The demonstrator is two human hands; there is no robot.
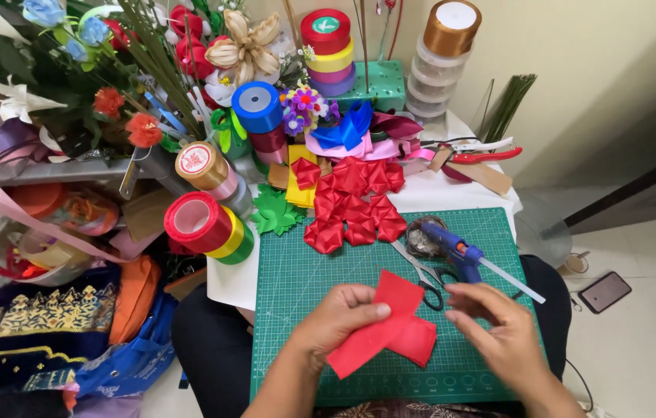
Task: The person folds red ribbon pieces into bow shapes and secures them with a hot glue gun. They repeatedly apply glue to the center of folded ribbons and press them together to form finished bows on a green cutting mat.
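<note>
I watched from the head camera as the left hand [335,317] pinched a folded piece of red ribbon [386,325] over the near part of the green cutting mat [304,271]. Its thumb lay on top of the red piece and the fingers curled under it, so the hand was closed on the ribbon. The right hand [498,329] sat just right of the ribbon with its fingers loosely bent and half open; I could not tell whether the fingertips touched the ribbon's right edge, and it gripped nothing that I could see.

Just beyond the right hand lay a pair of scissors [421,275] on the mat, and beside them, to the right, a blue glue gun [452,248] with a glue stick jutting out toward the right. Farther off, at the mat's far edge, sat a heap of folded red ribbon petals [351,201]. A green leaf cutout [275,210] lay to the left of that heap. Left of the mat stood a stack of ribbon rolls, red, yellow and green [208,226], lying on its side. A blue ribbon roll [256,107] stood farther back, near a mass of artificial flowers [111,85] at far left. Red-handled pliers [486,155] rested at far right on the white table [452,193].
</note>
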